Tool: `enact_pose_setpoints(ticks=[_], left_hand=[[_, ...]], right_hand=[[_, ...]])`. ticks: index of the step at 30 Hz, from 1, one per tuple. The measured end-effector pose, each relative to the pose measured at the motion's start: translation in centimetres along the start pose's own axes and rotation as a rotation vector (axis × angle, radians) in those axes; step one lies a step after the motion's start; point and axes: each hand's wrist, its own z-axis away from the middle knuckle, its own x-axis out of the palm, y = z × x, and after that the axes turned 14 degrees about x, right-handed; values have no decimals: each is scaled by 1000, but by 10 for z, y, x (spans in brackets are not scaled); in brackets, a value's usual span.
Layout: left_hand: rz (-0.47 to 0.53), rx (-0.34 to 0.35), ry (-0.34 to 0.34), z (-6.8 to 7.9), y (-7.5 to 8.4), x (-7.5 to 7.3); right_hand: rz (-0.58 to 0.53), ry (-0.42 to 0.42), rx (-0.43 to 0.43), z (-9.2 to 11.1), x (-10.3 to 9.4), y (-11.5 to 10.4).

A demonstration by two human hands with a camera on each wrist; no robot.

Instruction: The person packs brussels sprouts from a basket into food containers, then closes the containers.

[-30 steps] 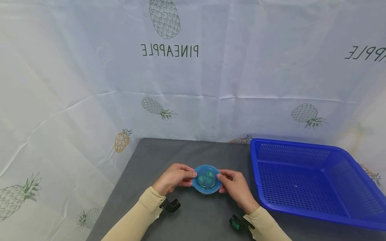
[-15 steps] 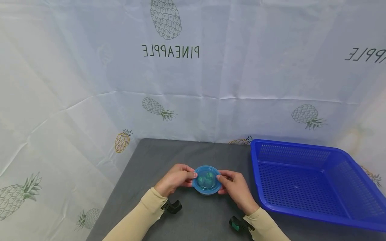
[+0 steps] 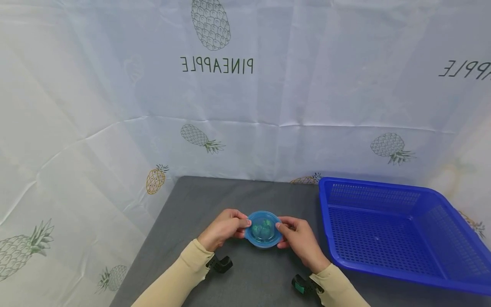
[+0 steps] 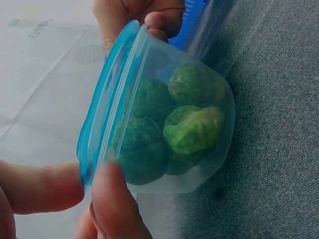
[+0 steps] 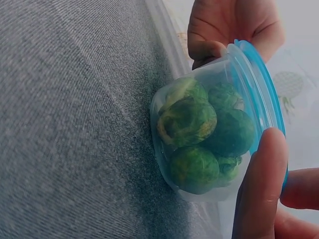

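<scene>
A clear round plastic container (image 4: 219, 164) with a blue lid (image 3: 262, 241) stands upright on the grey table, in front of the person. Several green Brussels sprouts (image 4: 192, 129) show through its walls. At its left side my left hand (image 3: 222, 228) pinches the rim, thumb on top of the lid and fingers below the edge. My right hand (image 3: 303, 241) grips the opposite side of the rim the same way. Both wrist views show the lid (image 5: 264, 84) lying along the container's rim, partly hidden by the fingers.
A large blue plastic basket (image 3: 377, 266) with perforated walls stands on the table right of my right hand. The grey table (image 3: 215, 192) ends at a pale curtain (image 3: 330, 98) printed with pineapples, which hangs behind and to the left.
My left wrist and forearm have shifted very slightly to the right. Both hands keep their hold on the rim, and the container stays in nearly the same place.
</scene>
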Motion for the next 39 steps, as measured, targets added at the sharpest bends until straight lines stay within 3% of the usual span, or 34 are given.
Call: enact_pose_setpoints(ticks=[10,16,39], left_hand=[[35,8,-47,-6,-5,-4],[36,-3,-31,-4,-6,-1],[70,28,-73,-5,-8,-7]], right_hand=[[-8,-22,-5,1,-1,0],[3,-40,-10,1,1,0],[53,17,-51,0,1,-1]])
